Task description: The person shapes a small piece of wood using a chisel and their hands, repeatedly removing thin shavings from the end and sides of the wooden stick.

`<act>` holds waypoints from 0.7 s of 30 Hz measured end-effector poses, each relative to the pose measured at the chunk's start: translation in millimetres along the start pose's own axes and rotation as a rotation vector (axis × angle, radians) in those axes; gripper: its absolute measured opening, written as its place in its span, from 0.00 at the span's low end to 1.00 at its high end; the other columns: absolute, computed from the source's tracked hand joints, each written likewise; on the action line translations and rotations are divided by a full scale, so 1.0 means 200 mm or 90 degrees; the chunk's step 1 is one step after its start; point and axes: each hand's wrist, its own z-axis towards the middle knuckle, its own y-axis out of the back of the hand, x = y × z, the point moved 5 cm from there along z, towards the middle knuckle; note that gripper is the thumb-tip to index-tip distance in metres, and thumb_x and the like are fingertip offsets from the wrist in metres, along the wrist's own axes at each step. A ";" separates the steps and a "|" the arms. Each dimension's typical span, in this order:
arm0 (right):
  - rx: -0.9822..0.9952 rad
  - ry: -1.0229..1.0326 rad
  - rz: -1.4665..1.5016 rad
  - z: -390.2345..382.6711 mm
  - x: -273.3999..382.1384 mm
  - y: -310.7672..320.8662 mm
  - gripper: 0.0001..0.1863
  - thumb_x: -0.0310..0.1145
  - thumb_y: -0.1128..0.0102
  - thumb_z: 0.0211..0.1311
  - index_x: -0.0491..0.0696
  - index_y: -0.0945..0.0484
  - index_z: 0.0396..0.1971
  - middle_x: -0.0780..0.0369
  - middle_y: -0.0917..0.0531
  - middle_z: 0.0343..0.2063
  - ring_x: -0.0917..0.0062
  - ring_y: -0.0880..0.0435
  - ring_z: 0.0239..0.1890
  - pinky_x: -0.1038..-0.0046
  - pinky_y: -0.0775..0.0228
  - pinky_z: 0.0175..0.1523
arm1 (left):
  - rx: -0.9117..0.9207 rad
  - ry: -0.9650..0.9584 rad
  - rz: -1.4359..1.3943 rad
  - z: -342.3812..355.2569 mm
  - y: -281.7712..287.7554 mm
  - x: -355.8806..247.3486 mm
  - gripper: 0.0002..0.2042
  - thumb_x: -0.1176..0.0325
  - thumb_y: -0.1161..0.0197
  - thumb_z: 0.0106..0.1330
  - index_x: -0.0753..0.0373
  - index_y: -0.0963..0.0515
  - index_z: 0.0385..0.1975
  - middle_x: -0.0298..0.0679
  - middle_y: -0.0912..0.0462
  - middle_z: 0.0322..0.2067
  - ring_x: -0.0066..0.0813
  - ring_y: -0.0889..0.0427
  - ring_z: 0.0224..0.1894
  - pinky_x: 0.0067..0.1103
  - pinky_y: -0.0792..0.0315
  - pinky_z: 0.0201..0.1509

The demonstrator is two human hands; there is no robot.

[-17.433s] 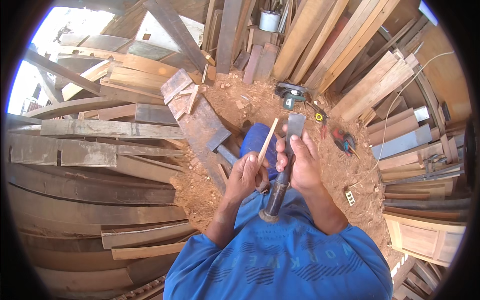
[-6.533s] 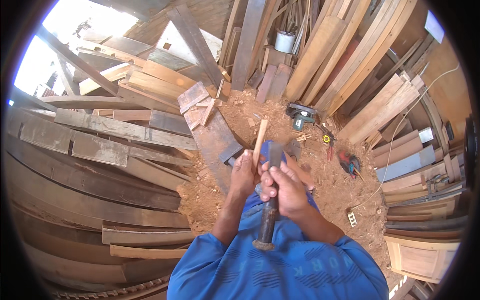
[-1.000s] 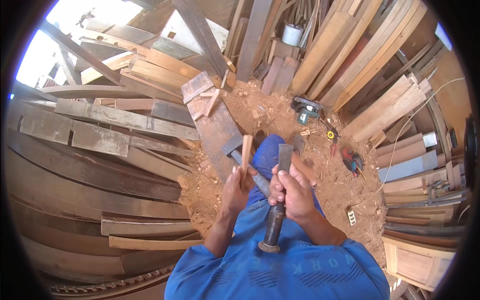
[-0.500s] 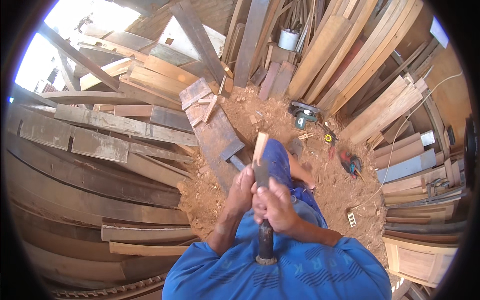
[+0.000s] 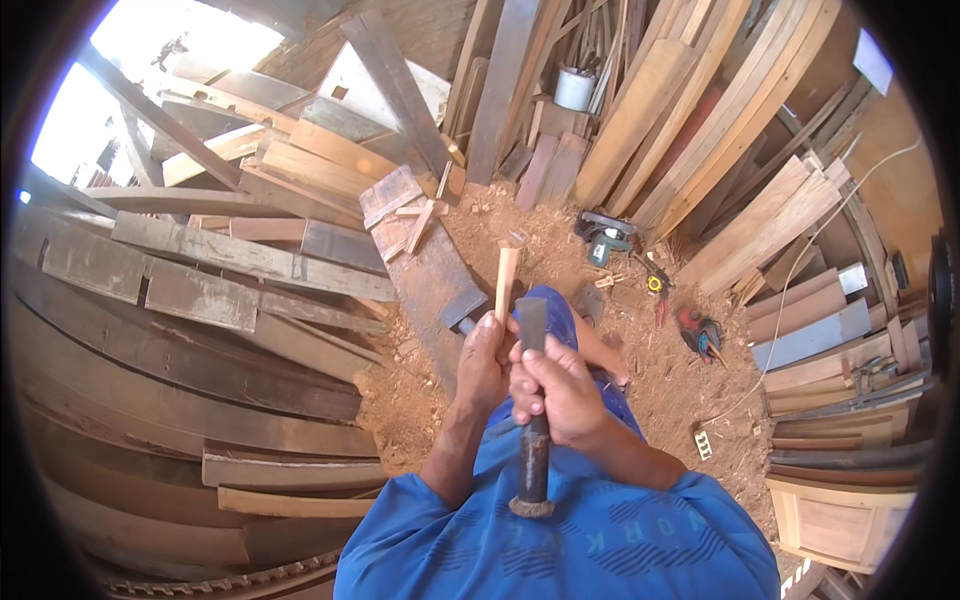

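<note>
My left hand (image 5: 481, 368) is closed round the lower end of a short, pale strip of wood (image 5: 507, 282), which sticks up past my fingers. Beside it, my right hand (image 5: 562, 392) grips a broad chisel (image 5: 534, 328). Its flat grey blade points away from me, and its dark handle, with a worn, flared end, comes back toward my shirt. Blade and strip lie side by side with a narrow gap at their upper parts. Beyond my left hand, a dark-headed hammer (image 5: 464, 304) rests on a dusty plank (image 5: 430, 270).
Stacked boards (image 5: 200, 295) crowd the left, and tall planks (image 5: 640, 120) lean at the back. On the shaving-covered floor lie a green power tool (image 5: 605, 245), a tape measure (image 5: 655, 284), a glove (image 5: 700, 333) and a white socket strip (image 5: 703, 445) with its cord.
The wood strip has swung left and stands straighter, apart from the chisel blade. The chisel has shifted slightly right, its blade reaching farther forward. Both hands keep their holds.
</note>
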 end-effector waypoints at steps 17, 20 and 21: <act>0.005 0.204 -0.214 -0.23 0.16 -0.11 0.08 0.35 0.57 0.73 0.46 0.36 0.39 0.69 0.37 0.16 0.88 0.39 0.15 0.80 0.38 0.21 | 0.154 -0.171 0.417 -0.38 0.12 0.20 0.12 0.64 0.51 0.73 0.62 0.30 0.28 0.31 0.29 0.20 0.19 0.32 0.21 0.19 0.36 0.25; -0.060 0.115 -0.107 -0.17 0.11 0.02 0.08 0.36 0.56 0.73 0.46 0.35 0.40 0.70 0.35 0.18 0.89 0.38 0.16 0.81 0.37 0.23 | 0.037 0.105 0.162 -0.43 0.26 0.32 0.08 0.65 0.48 0.72 0.61 0.30 0.32 0.31 0.29 0.19 0.16 0.32 0.18 0.16 0.37 0.21; -0.085 0.074 -0.046 -0.12 0.08 0.07 0.08 0.36 0.56 0.73 0.47 0.34 0.40 0.70 0.34 0.19 0.89 0.37 0.16 0.81 0.37 0.23 | 0.026 0.062 0.078 -0.35 0.25 0.26 0.07 0.66 0.47 0.71 0.61 0.30 0.33 0.30 0.30 0.19 0.15 0.32 0.17 0.15 0.39 0.19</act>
